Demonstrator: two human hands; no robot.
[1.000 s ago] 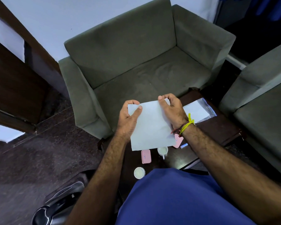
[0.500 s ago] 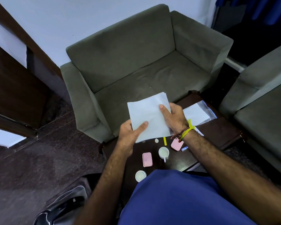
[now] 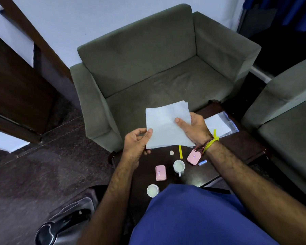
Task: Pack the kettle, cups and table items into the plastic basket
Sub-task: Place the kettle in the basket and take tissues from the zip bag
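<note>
Both hands pinch a white napkin point(image 3: 166, 126) above the dark table point(image 3: 237, 147), right hand point(image 3: 193, 128) gripping its right edge, left hand point(image 3: 136, 144) thumb on the lower-left corner, cups point(image 3: 179, 166) sitting well below.

The kettle point(image 3: 60, 228) is cut off by the bottom edge, its body blurred.

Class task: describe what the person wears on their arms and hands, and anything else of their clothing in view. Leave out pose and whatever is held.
Both forearms are bare, with no sleeves in view, and neither the left hand nor the right hand is gloved. The right wrist carries a knotted yellow band with a dark red braided thread beside it. The left wrist is bare. Blue cloth covers the lap.
</note>
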